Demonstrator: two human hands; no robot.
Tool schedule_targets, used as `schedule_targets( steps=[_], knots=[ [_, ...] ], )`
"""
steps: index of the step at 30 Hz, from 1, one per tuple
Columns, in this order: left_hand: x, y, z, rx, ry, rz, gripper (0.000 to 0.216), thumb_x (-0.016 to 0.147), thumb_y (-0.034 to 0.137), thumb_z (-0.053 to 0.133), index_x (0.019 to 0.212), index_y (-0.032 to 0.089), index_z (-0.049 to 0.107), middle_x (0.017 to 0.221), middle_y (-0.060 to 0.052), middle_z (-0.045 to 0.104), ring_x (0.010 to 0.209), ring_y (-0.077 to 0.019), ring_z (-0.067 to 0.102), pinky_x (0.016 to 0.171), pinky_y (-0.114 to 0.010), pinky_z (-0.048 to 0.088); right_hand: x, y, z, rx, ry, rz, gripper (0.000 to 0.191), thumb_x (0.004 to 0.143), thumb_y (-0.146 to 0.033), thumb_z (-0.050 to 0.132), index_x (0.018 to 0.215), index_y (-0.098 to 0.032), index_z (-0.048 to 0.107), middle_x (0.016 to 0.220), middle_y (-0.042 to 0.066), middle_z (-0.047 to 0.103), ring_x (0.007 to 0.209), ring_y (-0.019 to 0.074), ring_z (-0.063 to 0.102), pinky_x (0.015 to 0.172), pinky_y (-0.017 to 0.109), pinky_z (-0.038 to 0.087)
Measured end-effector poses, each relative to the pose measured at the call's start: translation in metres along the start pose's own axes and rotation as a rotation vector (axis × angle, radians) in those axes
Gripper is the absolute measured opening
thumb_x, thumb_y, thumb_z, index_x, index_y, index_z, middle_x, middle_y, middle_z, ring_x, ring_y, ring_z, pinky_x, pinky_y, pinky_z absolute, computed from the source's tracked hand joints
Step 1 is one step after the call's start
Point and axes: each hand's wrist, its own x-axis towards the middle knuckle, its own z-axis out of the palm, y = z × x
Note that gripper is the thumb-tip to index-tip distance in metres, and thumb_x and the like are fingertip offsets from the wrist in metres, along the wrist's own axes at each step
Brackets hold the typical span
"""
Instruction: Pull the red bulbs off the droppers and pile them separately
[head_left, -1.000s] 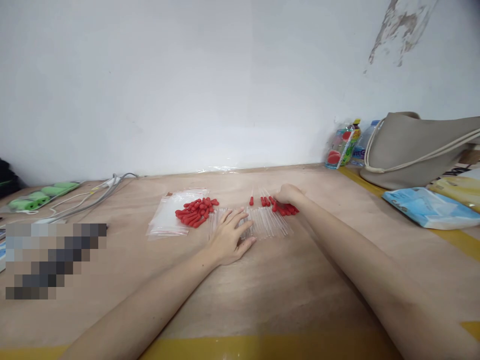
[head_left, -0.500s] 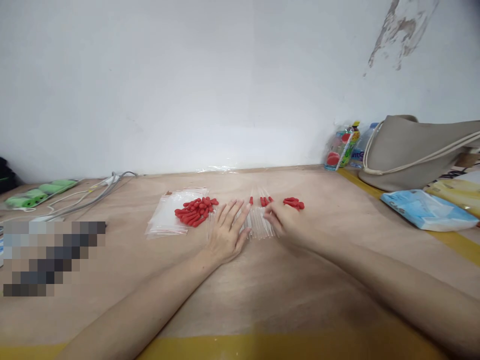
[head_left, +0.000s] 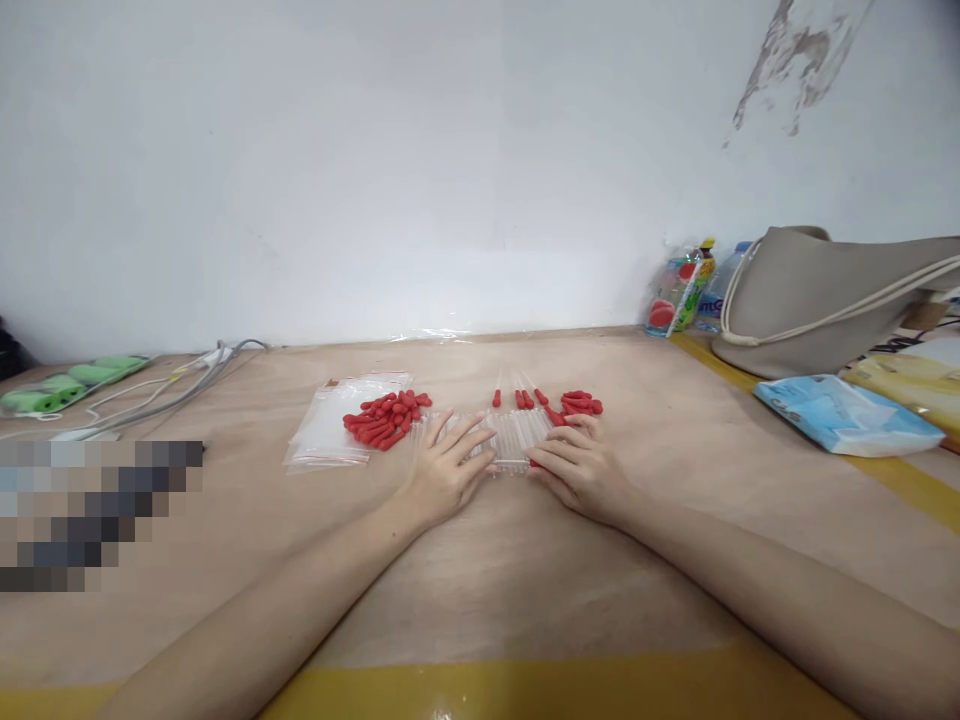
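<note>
Between my hands lies a row of thin clear tubes (head_left: 519, 432) side by side on the table. My left hand (head_left: 444, 468) rests over their left part, with thumb and index finger closed at the left end of one clear tube held crosswise. In my right hand (head_left: 589, 468), the fingertips grip a small red rubber bulb (head_left: 534, 463) at that tube's right end; whether the two are joined I cannot tell. Behind the row lie several tubes with red bulbs fitted (head_left: 523, 399). Loose red bulbs (head_left: 581, 402) sit beyond my right hand. A larger pile of red bulbs (head_left: 381, 420) is at the left.
Clear zip bags (head_left: 319, 430) lie partly under the left pile. Cables (head_left: 199, 385) and a green pack (head_left: 71, 388) are far left. On the right stand bottles (head_left: 679, 295), a grey bag (head_left: 810, 305) and a blue packet (head_left: 847, 415). A wall (head_left: 450, 180) closes off the back.
My right hand has come down nearer the front of the tubes and now grips a red bulb. My left thumb and index finger have closed on a tube end. The view has shifted slightly.
</note>
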Motion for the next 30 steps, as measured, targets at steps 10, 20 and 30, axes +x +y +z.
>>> schedule_targets(
  steps=[10, 20, 30],
  knots=[
    [0.006, 0.014, 0.011, -0.021, 0.001, 0.038, 0.014, 0.086, 0.023, 0.048, 0.091, 0.017, 0.060, 0.098, -0.002, 0.067, 0.105, -0.0181, 0.056, 0.104, -0.044, 0.029, 0.003, -0.005, 0.011, 0.039, 0.068, -0.067, 0.013, 0.081, -0.025, 0.055, 0.090, -0.017, 0.062, 0.083, 0.003, 0.069, 0.083, 0.0158, 0.060, 0.087, 0.038, 0.039],
    [0.004, 0.016, 0.009, -0.054, 0.001, 0.090, 0.013, 0.085, 0.018, 0.048, 0.088, 0.015, 0.060, 0.096, -0.004, 0.067, 0.102, -0.0168, 0.058, 0.101, -0.038, 0.036, -0.001, -0.002, 0.010, 0.110, 0.049, -0.142, 0.011, 0.081, -0.017, 0.055, 0.089, -0.014, 0.062, 0.082, 0.005, 0.069, 0.079, 0.0142, 0.063, 0.076, 0.030, 0.049],
    [0.000, 0.016, 0.002, -0.145, -0.042, 0.067, 0.015, 0.086, 0.015, 0.045, 0.088, 0.015, 0.059, 0.096, -0.004, 0.068, 0.104, -0.0158, 0.058, 0.104, -0.040, 0.035, -0.005, 0.003, 0.003, 0.055, 0.087, -0.280, 0.020, 0.080, -0.013, 0.055, 0.100, -0.011, 0.060, 0.091, 0.007, 0.069, 0.093, 0.0160, 0.062, 0.089, 0.033, 0.050]
  ],
)
